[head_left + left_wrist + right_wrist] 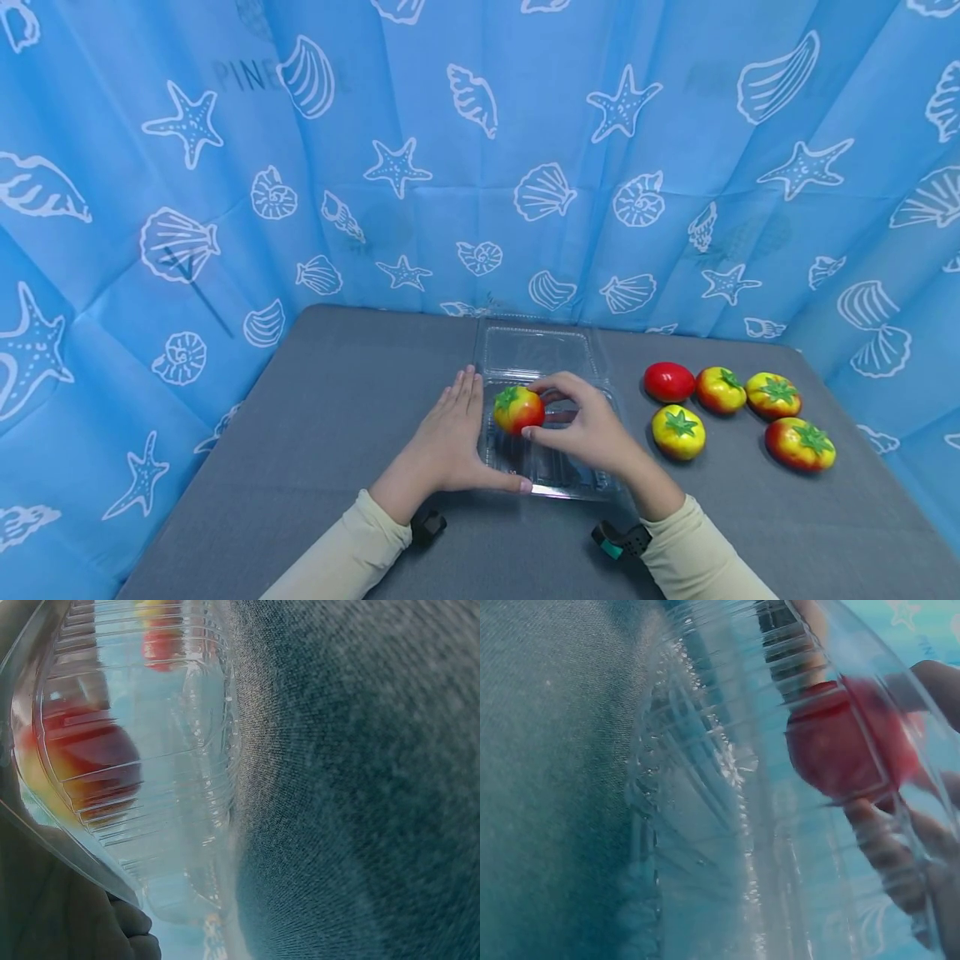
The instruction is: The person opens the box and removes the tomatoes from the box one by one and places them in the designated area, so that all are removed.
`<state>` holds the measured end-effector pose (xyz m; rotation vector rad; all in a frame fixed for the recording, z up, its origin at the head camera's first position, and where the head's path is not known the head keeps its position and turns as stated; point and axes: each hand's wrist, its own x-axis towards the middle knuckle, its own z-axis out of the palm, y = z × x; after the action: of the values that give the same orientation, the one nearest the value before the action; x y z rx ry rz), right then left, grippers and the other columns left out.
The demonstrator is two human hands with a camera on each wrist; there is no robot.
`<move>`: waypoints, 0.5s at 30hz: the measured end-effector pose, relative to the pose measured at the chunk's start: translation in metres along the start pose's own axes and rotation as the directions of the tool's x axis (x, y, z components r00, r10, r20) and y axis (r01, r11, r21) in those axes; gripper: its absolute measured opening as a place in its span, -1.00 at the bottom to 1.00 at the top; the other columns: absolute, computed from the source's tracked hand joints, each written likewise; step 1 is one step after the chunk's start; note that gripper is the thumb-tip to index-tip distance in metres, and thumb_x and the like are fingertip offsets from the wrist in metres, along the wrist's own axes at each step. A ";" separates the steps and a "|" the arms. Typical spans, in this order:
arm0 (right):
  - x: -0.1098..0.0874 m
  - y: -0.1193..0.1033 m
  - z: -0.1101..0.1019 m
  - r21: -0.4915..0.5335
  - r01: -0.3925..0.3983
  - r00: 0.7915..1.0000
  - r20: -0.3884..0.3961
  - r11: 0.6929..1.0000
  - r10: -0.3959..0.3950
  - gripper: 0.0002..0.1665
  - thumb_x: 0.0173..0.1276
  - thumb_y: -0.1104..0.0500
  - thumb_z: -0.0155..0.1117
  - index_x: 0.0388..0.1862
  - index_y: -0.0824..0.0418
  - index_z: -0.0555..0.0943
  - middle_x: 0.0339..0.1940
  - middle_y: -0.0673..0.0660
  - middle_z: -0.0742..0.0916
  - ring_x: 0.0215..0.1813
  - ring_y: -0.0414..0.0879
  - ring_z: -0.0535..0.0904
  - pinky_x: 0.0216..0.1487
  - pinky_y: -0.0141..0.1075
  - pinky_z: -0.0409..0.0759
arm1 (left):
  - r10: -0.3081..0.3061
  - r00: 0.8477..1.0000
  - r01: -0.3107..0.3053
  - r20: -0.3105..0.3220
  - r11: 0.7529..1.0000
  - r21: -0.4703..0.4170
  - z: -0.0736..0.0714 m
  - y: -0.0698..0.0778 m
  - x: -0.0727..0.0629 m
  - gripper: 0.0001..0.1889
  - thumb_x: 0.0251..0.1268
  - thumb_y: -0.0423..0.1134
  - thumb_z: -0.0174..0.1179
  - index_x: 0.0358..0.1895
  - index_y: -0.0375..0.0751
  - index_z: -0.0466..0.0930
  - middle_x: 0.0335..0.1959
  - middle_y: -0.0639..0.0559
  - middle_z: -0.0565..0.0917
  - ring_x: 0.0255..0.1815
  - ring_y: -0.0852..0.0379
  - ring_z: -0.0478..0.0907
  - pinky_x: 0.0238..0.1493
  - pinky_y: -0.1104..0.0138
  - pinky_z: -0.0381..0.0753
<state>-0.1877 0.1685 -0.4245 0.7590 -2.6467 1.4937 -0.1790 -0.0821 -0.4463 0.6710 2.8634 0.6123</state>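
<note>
A red and yellow toy tomato [518, 410] with a green leafy top is gripped between the thumb and fingers of my right hand [581, 423]. It is held over the left part of a clear plastic clamshell box [567, 492], whose lid [536, 352] lies folded back on the far side. My left hand [450, 446] lies along the box's left side, fingers straight and thumb stretched along the front rim. Through the clear wall, the tomato [94, 769] shows in the left wrist view; the right wrist view shows my right fingers around the tomato [851, 739].
To the right of the box on the grey table [360, 375] lie several more toy tomatoes, among them a yellow one [678, 432] and a yellow-red one [800, 443], beside a plain red oval one [669, 382]. A blue shell-patterned curtain [465, 217] hangs behind the table.
</note>
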 end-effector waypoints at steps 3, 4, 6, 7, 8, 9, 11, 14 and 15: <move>-0.001 0.000 -0.002 0.014 0.009 1.000 -0.015 1.000 -0.009 -0.39 0.25 0.16 0.65 0.26 0.06 0.64 0.24 0.12 0.71 0.16 0.09 0.70 0.10 -0.16 0.82 | -0.005 1.000 0.005 0.002 1.000 -0.002 0.000 0.000 0.000 0.56 -0.14 0.78 0.21 0.76 -0.20 -0.21 0.81 -0.16 -0.24 0.82 -0.10 -0.37 0.76 -0.05 -0.10; -0.001 0.000 -0.002 0.018 0.011 1.000 -0.019 1.000 -0.011 -0.39 0.25 0.16 0.65 0.26 0.06 0.64 0.24 0.12 0.71 0.15 0.09 0.70 0.10 -0.18 0.81 | -0.005 1.000 0.005 0.002 1.000 -0.003 0.000 0.000 0.000 0.56 -0.15 0.78 0.22 0.76 -0.20 -0.21 0.80 -0.16 -0.24 0.82 -0.11 -0.36 0.76 -0.06 -0.09; -0.001 -0.001 -0.003 0.029 0.013 0.999 -0.031 0.999 -0.013 -0.40 0.25 0.16 0.65 0.26 0.05 0.64 0.23 0.12 0.70 0.15 0.09 0.71 0.09 -0.20 0.81 | -0.004 1.000 0.004 0.000 1.000 -0.007 0.001 0.000 0.001 0.55 -0.14 0.77 0.22 0.76 -0.20 -0.20 0.80 -0.16 -0.23 0.82 -0.12 -0.35 0.76 -0.08 -0.07; -0.001 -0.001 -0.004 0.034 0.015 0.999 -0.037 0.999 -0.014 -0.40 0.25 0.17 0.65 0.26 0.06 0.64 0.23 0.12 0.70 0.15 0.09 0.71 0.09 -0.21 0.81 | -0.004 1.000 0.004 -0.002 1.000 -0.009 0.001 0.000 0.001 0.55 -0.14 0.77 0.23 0.76 -0.20 -0.20 0.80 -0.16 -0.23 0.82 -0.12 -0.35 0.76 -0.08 -0.07; -0.001 -0.001 -0.004 0.039 0.018 0.999 -0.042 0.999 -0.016 -0.40 0.26 0.17 0.65 0.26 0.07 0.64 0.23 0.13 0.70 0.15 0.09 0.71 0.09 -0.21 0.81 | -0.003 1.000 0.003 -0.002 1.000 -0.011 0.000 0.000 0.001 0.55 -0.14 0.76 0.24 0.76 -0.20 -0.20 0.81 -0.16 -0.23 0.82 -0.12 -0.34 0.76 -0.09 -0.07; -0.002 -0.002 -0.005 0.044 0.020 0.999 -0.048 0.999 -0.018 -0.40 0.25 0.18 0.65 0.25 0.08 0.64 0.24 0.14 0.70 0.15 0.10 0.72 0.09 -0.21 0.81 | -0.001 1.000 0.001 -0.004 1.000 -0.012 0.000 0.001 0.000 0.55 -0.14 0.75 0.24 0.76 -0.21 -0.19 0.81 -0.16 -0.22 0.82 -0.12 -0.34 0.76 -0.09 -0.06; -0.002 -0.003 -0.006 0.051 0.023 0.998 -0.059 0.998 -0.020 -0.40 0.25 0.21 0.65 0.25 0.10 0.64 0.24 0.15 0.69 0.16 0.13 0.72 0.09 -0.21 0.81 | -0.002 1.000 0.002 -0.003 1.000 -0.011 0.000 0.001 0.000 0.55 -0.14 0.75 0.25 0.76 -0.21 -0.19 0.81 -0.15 -0.22 0.82 -0.12 -0.34 0.76 -0.09 -0.08; -0.003 -0.003 -0.009 0.053 0.027 0.997 -0.070 0.998 -0.023 -0.40 0.24 0.22 0.65 0.26 0.11 0.64 0.25 0.16 0.68 0.16 0.16 0.71 0.09 -0.18 0.82 | -0.003 1.000 0.003 -0.004 1.000 -0.008 -0.001 0.001 0.000 0.54 -0.13 0.75 0.25 0.76 -0.21 -0.19 0.81 -0.15 -0.22 0.82 -0.12 -0.34 0.76 -0.09 -0.08; -0.003 -0.004 -0.010 0.052 0.025 0.997 -0.074 0.998 -0.021 -0.40 0.24 0.23 0.65 0.25 0.11 0.65 0.25 0.16 0.69 0.16 0.16 0.72 0.08 -0.18 0.82 | -0.001 1.000 0.001 -0.006 1.000 -0.007 -0.001 0.001 0.000 0.55 -0.13 0.75 0.25 0.76 -0.22 -0.19 0.80 -0.16 -0.22 0.82 -0.13 -0.33 0.76 -0.09 -0.07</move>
<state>-0.1855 0.1766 -0.4169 0.7203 -2.5468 1.5604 -0.1787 -0.0812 -0.4451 0.6677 2.8658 0.6255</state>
